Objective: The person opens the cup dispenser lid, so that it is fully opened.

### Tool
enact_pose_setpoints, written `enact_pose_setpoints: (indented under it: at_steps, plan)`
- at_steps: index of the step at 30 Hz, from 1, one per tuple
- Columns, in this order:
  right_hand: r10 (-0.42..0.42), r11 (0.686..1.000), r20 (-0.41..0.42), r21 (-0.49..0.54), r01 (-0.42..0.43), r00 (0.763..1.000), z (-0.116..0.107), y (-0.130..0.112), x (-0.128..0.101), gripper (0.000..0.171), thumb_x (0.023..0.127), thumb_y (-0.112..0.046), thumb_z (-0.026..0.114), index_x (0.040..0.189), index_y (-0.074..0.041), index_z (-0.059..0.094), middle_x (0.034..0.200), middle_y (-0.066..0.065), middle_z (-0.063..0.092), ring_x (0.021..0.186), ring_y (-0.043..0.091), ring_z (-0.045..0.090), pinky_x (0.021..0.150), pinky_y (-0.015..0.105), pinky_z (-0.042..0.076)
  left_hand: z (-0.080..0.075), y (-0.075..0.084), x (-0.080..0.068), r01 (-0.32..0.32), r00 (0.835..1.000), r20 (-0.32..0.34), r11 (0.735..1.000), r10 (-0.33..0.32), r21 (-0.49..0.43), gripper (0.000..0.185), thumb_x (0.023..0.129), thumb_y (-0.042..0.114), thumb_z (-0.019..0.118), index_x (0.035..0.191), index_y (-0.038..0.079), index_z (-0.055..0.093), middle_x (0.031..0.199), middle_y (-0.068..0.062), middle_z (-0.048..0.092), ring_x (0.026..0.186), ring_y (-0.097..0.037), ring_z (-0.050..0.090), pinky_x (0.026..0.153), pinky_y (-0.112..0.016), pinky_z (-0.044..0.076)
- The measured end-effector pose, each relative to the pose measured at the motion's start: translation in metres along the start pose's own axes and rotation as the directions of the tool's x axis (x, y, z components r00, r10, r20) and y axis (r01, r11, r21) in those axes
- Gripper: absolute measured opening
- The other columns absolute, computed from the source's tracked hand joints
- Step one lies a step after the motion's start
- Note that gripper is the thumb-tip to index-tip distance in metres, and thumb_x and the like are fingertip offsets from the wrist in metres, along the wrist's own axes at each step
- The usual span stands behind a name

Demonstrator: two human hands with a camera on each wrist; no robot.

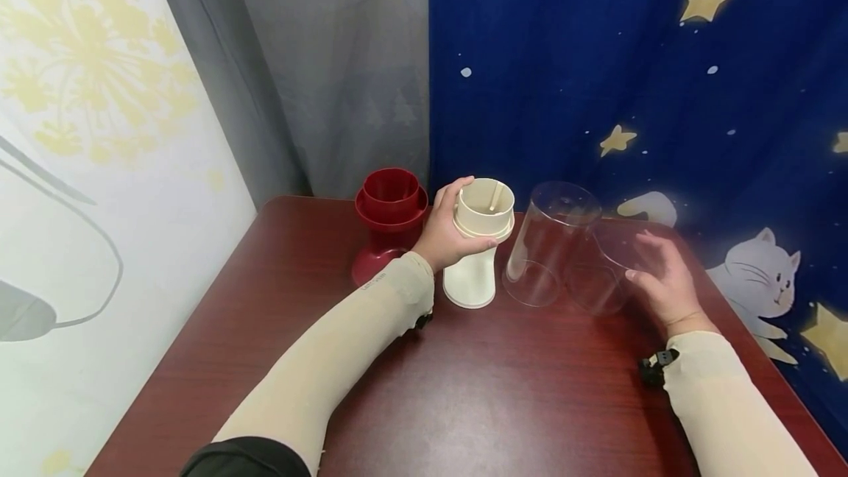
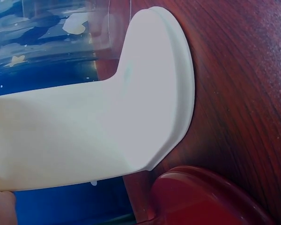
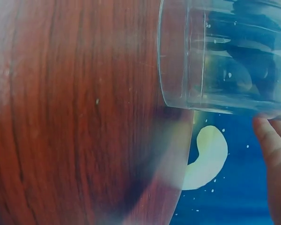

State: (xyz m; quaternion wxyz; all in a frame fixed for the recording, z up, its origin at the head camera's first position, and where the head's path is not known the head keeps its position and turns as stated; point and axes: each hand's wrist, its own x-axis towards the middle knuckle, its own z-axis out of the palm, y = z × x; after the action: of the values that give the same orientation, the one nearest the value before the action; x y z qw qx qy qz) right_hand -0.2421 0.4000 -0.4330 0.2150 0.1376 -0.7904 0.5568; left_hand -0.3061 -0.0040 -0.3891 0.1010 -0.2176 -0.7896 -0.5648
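— What carries everything?
— A dark red-brown wooden table (image 1: 464,403), filling the lower frame.
— And on it?
— At upper centre: a dark red plastic flared cup (image 1: 387,223), a cream plastic flared cup (image 1: 473,263), two clear plastic tumblers (image 1: 550,249).

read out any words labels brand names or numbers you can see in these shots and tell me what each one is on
Left sleeve, near the cuff: a short line of small dark print, too small and blurred to read.
Cream container, held by the left hand: no text visible.
Red container: no text visible.
Clear cups by the right hand: no text visible.
Blue curtain: only stars and a cat picture, no words.
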Motion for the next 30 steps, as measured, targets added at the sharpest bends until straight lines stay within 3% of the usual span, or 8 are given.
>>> enact_pose_setpoints:
  at_steps: [6,13,15,17,22,24,27,30]
  plan:
    - [0.008,0.999,-0.006,-0.054,-0.008,1.0,-0.001,0.001,0.001,0.072,0.083,0.021,0.062,0.151,0.007,0.042,0.141,-0.015,0.052,0.126,-0.008,0.052,0.099,0.006,0.045,-0.001,0.0,0.0,0.015,1.0,0.012,1.0,-0.015,0.003,0.112,0.067,0.027,0.1,0.158,0.039,0.035,0.157,-0.002,0.037,0.131,-0.022,0.051,0.108,-0.044,0.053]
    - [0.053,0.984,-0.037,-0.17,-0.059,0.998,-0.003,-0.008,0.003,0.082,0.087,0.012,0.068,0.16,0.0,0.033,0.155,0.021,0.044,0.136,0.001,0.047,0.107,0.005,0.038,-0.003,0.001,0.003,0.027,0.999,0.024,1.0,-0.027,0.01,0.112,0.068,0.028,0.1,0.159,0.04,0.034,0.159,-0.002,0.036,0.133,-0.023,0.051,0.11,-0.045,0.052]
    - [0.057,0.983,-0.033,-0.175,-0.062,0.998,-0.004,-0.012,0.004,0.082,0.089,0.01,0.069,0.162,-0.002,0.032,0.158,0.024,0.041,0.14,0.004,0.045,0.108,0.005,0.037,-0.004,0.001,0.004,0.038,0.999,0.029,0.999,-0.038,0.015,0.113,0.069,0.029,0.1,0.159,0.041,0.033,0.16,-0.002,0.036,0.133,-0.023,0.051,0.11,-0.046,0.052]
    - [0.048,0.984,-0.027,-0.173,-0.052,0.998,-0.005,-0.016,0.006,0.082,0.09,0.009,0.069,0.162,-0.002,0.032,0.157,0.019,0.042,0.14,0.003,0.044,0.108,0.005,0.037,-0.005,0.001,0.006,0.046,0.998,0.035,0.999,-0.047,0.023,0.113,0.069,0.03,0.1,0.159,0.041,0.033,0.16,-0.003,0.036,0.133,-0.022,0.051,0.11,-0.045,0.052]
    - [-0.006,0.985,-0.038,-0.175,-0.001,0.999,-0.009,-0.027,0.013,0.081,0.087,0.011,0.071,0.159,-0.001,0.036,0.146,-0.01,0.049,0.133,-0.002,0.046,0.107,0.005,0.039,-0.006,0.002,0.008,0.068,0.996,0.052,0.997,-0.07,0.043,0.118,0.071,0.034,0.1,0.163,0.045,0.026,0.166,-0.003,0.031,0.14,-0.024,0.047,0.115,-0.047,0.048]
    - [-0.014,0.98,-0.043,-0.2,0.005,0.999,-0.01,-0.032,0.015,0.081,0.086,0.008,0.073,0.159,-0.003,0.038,0.146,-0.013,0.049,0.131,-0.003,0.047,0.107,0.006,0.039,-0.008,0.003,0.007,0.092,0.994,0.056,0.995,-0.095,0.045,0.124,0.07,0.036,0.099,0.164,0.05,0.019,0.171,-0.002,0.025,0.147,-0.025,0.042,0.118,-0.049,0.045]
    - [-0.011,0.957,-0.032,-0.29,0.002,0.999,-0.014,-0.041,0.018,0.082,0.089,-0.002,0.075,0.161,-0.008,0.038,0.154,0.002,0.05,0.135,-0.001,0.046,0.109,0.006,0.035,-0.012,0.01,0.002,0.12,0.991,0.062,0.992,-0.122,0.045,0.13,0.071,0.04,0.098,0.163,0.057,0.008,0.176,0.003,0.015,0.158,-0.025,0.028,0.123,-0.054,0.036]
    - [-0.016,0.925,0.01,-0.379,0.019,1.0,-0.018,-0.052,0.023,0.082,0.091,-0.013,0.076,0.163,-0.013,0.037,0.164,0.019,0.041,0.15,0.018,0.041,0.12,0.02,0.029,-0.021,0.022,-0.008,0.084,0.993,0.084,0.995,-0.089,0.058,0.127,0.076,0.041,0.094,0.165,0.054,0.005,0.177,0.007,0.009,0.163,-0.021,0.014,0.127,-0.056,0.029]
